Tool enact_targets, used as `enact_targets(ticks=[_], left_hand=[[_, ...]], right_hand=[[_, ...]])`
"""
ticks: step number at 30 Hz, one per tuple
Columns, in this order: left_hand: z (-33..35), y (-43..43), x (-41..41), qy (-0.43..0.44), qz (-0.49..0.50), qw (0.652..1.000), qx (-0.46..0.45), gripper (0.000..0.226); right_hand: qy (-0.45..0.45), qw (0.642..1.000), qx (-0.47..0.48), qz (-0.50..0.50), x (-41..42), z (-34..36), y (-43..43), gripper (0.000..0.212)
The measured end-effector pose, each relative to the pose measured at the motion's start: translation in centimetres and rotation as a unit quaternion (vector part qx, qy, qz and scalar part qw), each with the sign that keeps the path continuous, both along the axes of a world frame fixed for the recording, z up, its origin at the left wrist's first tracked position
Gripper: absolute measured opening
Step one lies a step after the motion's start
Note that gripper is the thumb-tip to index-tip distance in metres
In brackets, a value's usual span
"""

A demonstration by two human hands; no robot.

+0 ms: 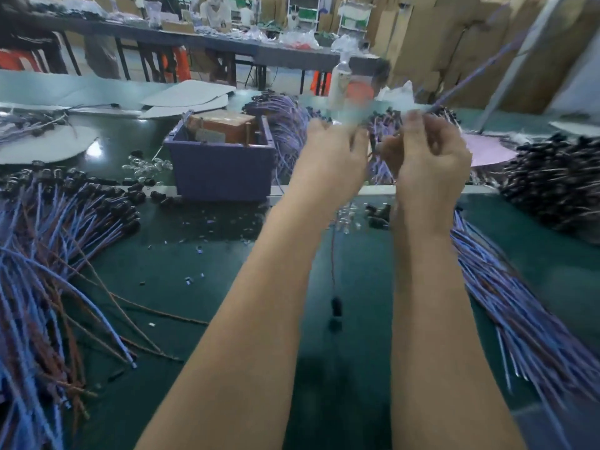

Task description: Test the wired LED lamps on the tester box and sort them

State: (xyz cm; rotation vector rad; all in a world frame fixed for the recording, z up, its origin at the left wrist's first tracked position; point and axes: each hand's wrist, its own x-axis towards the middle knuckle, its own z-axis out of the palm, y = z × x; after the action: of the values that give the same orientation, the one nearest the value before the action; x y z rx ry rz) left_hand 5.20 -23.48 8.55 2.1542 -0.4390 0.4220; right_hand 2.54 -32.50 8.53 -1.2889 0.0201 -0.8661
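Your right hand [428, 157] pinches a purple wire [470, 74] that runs up to the right, and a black lamp [336, 307] dangles on its thin lead between your forearms; blur hides what your left hand [331, 157] grips, if anything. Expect light, limp leads: pinch near the bare ends and steer those to the tester box [224, 170] on the bench [227, 287], left.

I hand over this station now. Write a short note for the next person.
Left hand: raised, fingers curled; blur hides what it holds.
Right hand: pinches a purple wire running up right.
Black lamp hangs on a thin wire below the hands.
Tester box: left of the hands, untouched.
Left lamp pile and right lamp pile: sorted or not, cannot tell.
Left: test this lamp, sort it.
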Motion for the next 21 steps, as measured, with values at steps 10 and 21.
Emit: enact_targets(ticks=[10,21], left_hand=[[-3.2,-13.4,-0.2,0.188,-0.193,0.956,0.119,0.025],[-12.1,-20.5,1.5,0.114,-0.1,0.972,0.178,0.027]], right_hand=[[-0.066,0.893,0.419,-0.152,-4.6,-4.2,-12.9,0.021],[0.107,0.875,0.468,-0.061,-4.8,-10.6,-14.8,0.018]])
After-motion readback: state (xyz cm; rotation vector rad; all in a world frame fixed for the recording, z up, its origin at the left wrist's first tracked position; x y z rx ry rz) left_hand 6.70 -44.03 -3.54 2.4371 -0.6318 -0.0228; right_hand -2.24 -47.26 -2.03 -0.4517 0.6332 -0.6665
